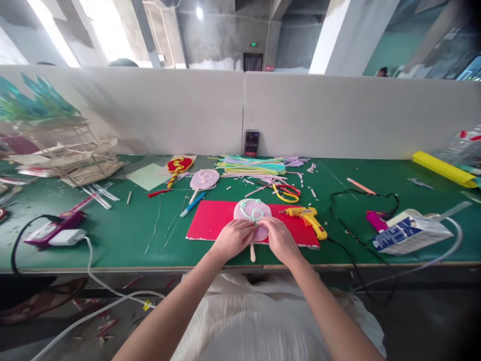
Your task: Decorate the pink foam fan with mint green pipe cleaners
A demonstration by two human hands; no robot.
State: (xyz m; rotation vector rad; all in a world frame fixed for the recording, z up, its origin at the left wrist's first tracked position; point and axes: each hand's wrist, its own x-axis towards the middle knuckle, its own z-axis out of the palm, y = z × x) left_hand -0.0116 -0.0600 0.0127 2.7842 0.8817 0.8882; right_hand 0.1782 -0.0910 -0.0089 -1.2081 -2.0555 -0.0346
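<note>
A round pale-purple fan [263, 232] made of fuzzy pipe cleaners lies on a red board [214, 219], its pale handle [253, 252] pointing toward me. Curled across the fan's face is a mint-green pipe cleaner [258, 212]. My left hand [236, 235] is closed at the fan's lower left, fingertips pinched at the lower end of the green strand. From the other side my right hand [277, 236] pinches close by, thumb and finger at the same strand. The fingertips nearly meet and hide part of the fan. A yellow glue gun [308, 218] rests right of my right hand.
Behind the board lie orange-handled scissors [286, 192], a bundle of pastel pipe cleaners [253, 165], a second purple fan [205, 178], a red-and-yellow fan [179, 166] and a blue pen [193, 204]. A carton [411, 233] stands right, a power strip [56, 229] left. Cords cross the table.
</note>
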